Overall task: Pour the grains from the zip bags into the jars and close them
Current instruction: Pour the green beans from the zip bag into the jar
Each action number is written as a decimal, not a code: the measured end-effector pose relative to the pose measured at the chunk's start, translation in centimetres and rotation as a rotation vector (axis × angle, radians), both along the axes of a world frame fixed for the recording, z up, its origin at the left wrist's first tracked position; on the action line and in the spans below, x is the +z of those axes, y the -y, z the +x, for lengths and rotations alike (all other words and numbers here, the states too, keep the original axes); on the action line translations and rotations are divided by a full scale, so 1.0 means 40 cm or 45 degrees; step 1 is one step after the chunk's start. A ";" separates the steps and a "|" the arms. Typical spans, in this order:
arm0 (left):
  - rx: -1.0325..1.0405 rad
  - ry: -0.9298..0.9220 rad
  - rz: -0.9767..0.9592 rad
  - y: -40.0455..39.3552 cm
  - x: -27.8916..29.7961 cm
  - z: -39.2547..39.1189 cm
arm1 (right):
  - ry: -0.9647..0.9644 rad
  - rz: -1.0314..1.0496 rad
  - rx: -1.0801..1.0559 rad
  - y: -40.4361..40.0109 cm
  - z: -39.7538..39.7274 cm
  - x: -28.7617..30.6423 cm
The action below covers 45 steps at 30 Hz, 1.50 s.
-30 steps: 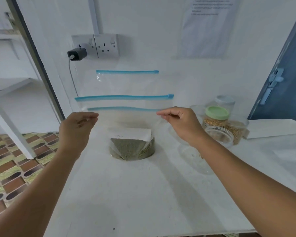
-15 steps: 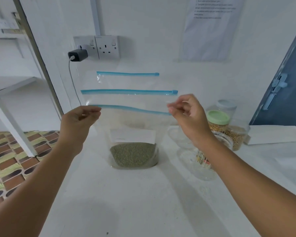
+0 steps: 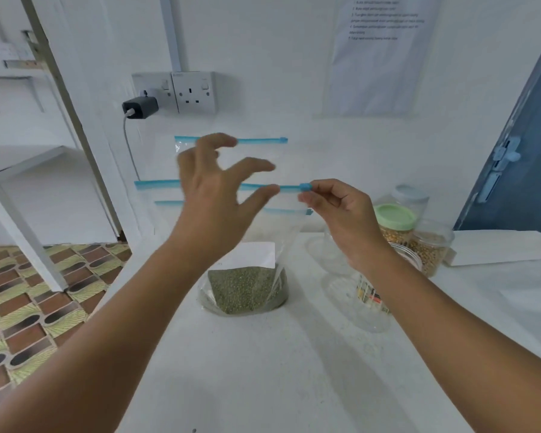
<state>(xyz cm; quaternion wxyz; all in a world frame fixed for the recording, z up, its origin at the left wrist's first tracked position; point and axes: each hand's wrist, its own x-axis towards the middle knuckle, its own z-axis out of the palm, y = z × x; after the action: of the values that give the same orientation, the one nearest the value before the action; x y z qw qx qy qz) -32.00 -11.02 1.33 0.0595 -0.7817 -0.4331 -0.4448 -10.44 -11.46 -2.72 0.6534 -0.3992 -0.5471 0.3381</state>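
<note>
A clear zip bag [image 3: 289, 226] with a blue zip strip stands on the white table [image 3: 263, 370]; green grains [image 3: 245, 289] fill its bottom below a white label. My right hand [image 3: 341, 214] pinches the bag's top right corner at the zip's end. In front of the bag's upper part my left hand [image 3: 216, 189] hovers with fingers spread and holds nothing. Two more empty zip bags [image 3: 263, 140] lean on the wall behind. An empty clear jar [image 3: 350, 295] stands right of the bag, partly hidden by my right arm.
At the right stand a green-lidded jar of yellow grains [image 3: 394, 223], another clear jar of grains [image 3: 431, 248] and a white-lidded jar [image 3: 409, 195]. A wall socket with a black charger [image 3: 139, 107] is behind. The table's left edge drops to a tiled floor [image 3: 28, 307].
My left hand let go of the bag's top left corner and moved right and up, opening its fingers. My right hand still pinches the right corner, and the bag now sags.
</note>
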 end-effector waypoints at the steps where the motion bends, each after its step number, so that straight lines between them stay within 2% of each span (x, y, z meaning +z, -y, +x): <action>1: -0.042 -0.064 -0.012 -0.008 0.008 0.024 | 0.004 0.004 0.006 0.001 0.000 -0.003; 5: -0.159 -0.159 -0.081 -0.038 0.019 0.082 | 0.024 0.007 0.016 0.010 0.003 -0.008; 12: -0.188 -0.199 0.003 -0.056 0.007 0.087 | 0.048 -0.013 0.028 0.016 0.008 -0.014; 15: -0.153 -0.248 0.097 -0.056 -0.005 0.074 | 0.045 -0.012 0.003 0.014 0.008 -0.016; 23: 0.024 -0.285 0.108 -0.080 -0.015 -0.078 | 0.015 -0.029 -0.071 0.010 0.038 -0.032; 33: 0.272 -0.233 0.146 -0.093 -0.016 -0.281 | 0.006 -0.054 -0.137 0.004 0.074 -0.056; 39: 0.313 -0.210 0.167 -0.097 -0.029 -0.312 | 0.015 -0.054 -0.131 0.002 0.074 -0.056; 42: 0.324 -0.197 0.173 -0.097 -0.038 -0.306 | 0.210 -0.027 -0.215 0.004 0.080 -0.054; 45: 0.289 -0.175 0.204 -0.092 -0.044 -0.302 | 0.656 0.131 -0.377 0.012 0.068 -0.027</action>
<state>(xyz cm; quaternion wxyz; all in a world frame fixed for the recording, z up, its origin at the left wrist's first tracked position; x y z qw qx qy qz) -44.09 -7.34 -0.41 0.2010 -0.7492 -0.4767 -0.4136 -7.73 -11.92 -3.79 0.5547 -0.5136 -0.6472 0.0986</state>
